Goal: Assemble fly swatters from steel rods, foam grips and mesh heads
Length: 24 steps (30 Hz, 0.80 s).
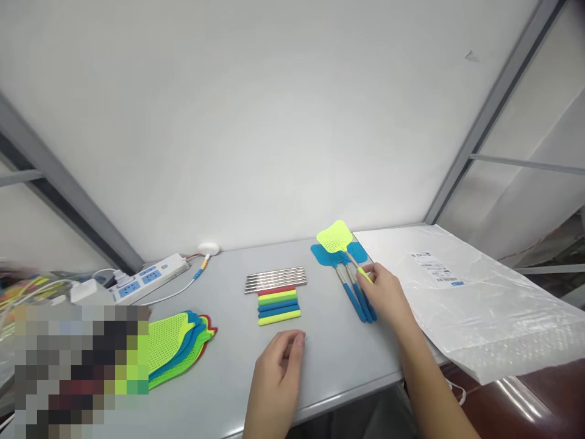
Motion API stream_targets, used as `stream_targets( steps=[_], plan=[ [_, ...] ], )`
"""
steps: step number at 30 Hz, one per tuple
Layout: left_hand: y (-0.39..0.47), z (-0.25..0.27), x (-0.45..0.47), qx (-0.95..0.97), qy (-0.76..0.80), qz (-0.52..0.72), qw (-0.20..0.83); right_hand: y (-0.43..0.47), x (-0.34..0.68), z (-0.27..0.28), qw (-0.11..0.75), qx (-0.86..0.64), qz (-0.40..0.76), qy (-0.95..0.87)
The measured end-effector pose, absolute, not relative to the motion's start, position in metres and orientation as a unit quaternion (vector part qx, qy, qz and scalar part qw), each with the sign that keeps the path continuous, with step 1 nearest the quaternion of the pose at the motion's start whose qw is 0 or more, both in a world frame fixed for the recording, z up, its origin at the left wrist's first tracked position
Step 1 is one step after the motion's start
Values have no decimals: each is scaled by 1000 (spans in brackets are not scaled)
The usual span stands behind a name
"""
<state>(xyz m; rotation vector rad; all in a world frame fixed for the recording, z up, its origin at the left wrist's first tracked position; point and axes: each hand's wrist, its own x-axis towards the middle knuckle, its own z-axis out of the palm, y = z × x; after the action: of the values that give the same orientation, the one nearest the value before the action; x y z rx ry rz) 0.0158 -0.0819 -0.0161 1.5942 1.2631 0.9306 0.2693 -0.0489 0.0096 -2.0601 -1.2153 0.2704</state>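
Note:
My right hand [386, 292] pinches a yellow fly swatter [335, 236] by its handle, at the right of the grey table. Its perforated head overlaps several blue fly swatters [353, 292] lying together, with long blue grips and metal shafts. Near the front edge, my left hand [276, 378] rests with its fingers curled in and the thumb against them; nothing shows in it. Just beyond it are several coloured handle grips [278, 308] in a row: red, green, blue and yellow. Behind these, several metal rods [274, 280] lie side by side.
Loose swatter heads [171, 341] in yellow, blue, green and red are stacked at the left. A white power strip [150, 275] with plugs and cables [176, 296] stands behind them. White bubble packaging [479, 305] with a label covers the right side. A wall [283, 122] closes the back.

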Motion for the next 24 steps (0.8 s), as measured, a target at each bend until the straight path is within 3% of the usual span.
stream_targets(
  steps=[10,24],
  plan=[
    [-85,-10,22,584,557,395,439,-35,264,6,247,-830,33,-498],
    [-84,-4,20,585,562,362,458,-33,256,3,192,-836,23,-513]
  ],
)
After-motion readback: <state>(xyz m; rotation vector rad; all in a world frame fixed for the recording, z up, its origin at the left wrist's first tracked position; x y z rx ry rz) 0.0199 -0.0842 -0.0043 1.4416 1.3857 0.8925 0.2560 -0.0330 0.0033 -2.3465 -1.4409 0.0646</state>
